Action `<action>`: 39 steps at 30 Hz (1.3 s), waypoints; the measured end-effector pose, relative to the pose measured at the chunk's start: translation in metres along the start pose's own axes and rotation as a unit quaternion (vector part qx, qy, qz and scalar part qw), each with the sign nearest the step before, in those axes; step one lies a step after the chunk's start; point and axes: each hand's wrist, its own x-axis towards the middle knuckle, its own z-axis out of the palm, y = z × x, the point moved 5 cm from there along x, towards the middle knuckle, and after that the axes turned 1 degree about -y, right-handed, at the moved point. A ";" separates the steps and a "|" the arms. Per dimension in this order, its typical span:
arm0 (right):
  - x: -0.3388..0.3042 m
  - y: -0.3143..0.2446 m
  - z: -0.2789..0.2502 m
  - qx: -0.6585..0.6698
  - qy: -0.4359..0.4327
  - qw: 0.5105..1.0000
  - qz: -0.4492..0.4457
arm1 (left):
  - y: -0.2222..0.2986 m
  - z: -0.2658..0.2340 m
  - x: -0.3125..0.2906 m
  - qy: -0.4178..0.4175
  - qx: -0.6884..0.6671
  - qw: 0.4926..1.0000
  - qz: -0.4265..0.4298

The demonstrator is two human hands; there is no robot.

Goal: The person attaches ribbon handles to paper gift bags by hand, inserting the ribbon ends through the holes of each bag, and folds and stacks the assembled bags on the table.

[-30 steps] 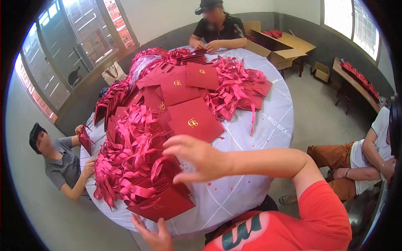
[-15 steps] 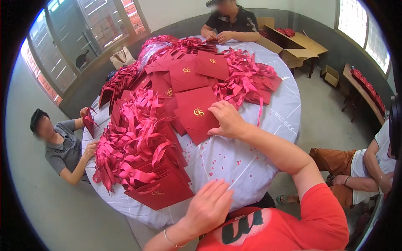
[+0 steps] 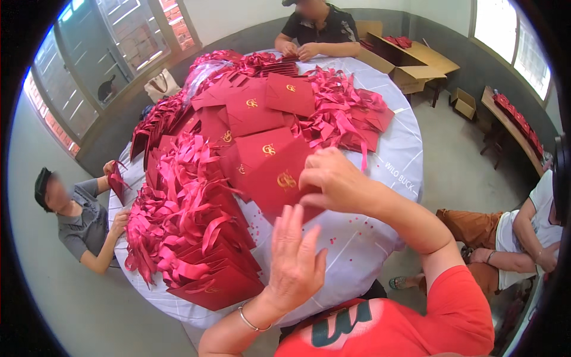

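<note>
My right hand (image 3: 338, 181) has its fingers closed on the edge of a flat dark-red paper gift bag (image 3: 267, 189) with a gold emblem, lifted above similar bags. Just in front of it, my left hand (image 3: 294, 256) is raised, palm turned toward the bag, fingers stretched out and holding nothing. Another flat bag (image 3: 256, 152) lies under the lifted one. To the left stands a long row of red gift bags (image 3: 220, 285) packed upright, their pink ribbon handles (image 3: 184, 208) spilling over the top.
More bags and pink ribbons (image 3: 333, 113) heap the far side of the round white-clothed table (image 3: 392, 196). Co-workers sit at its left (image 3: 83, 208) and far side (image 3: 321, 30); another person (image 3: 523, 232) sits at right. Cardboard boxes (image 3: 413, 74) stand behind, near a bench (image 3: 511, 128).
My right hand has lifted the bag off the flat pile and drawn it nearer, tilting it. My left hand has risen toward it. The view has shifted slightly.
</note>
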 end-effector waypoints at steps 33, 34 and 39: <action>-0.052 0.110 -0.016 0.154 0.103 0.959 0.216 | -0.046 0.047 -0.019 -0.081 0.052 0.990 -0.102; -0.040 0.116 -0.011 0.109 0.106 0.974 0.170 | -0.046 0.046 -0.019 -0.079 0.051 0.991 -0.100; 0.004 0.125 0.020 -0.022 0.071 0.993 0.088 | -0.044 0.046 -0.018 -0.076 0.054 0.991 -0.100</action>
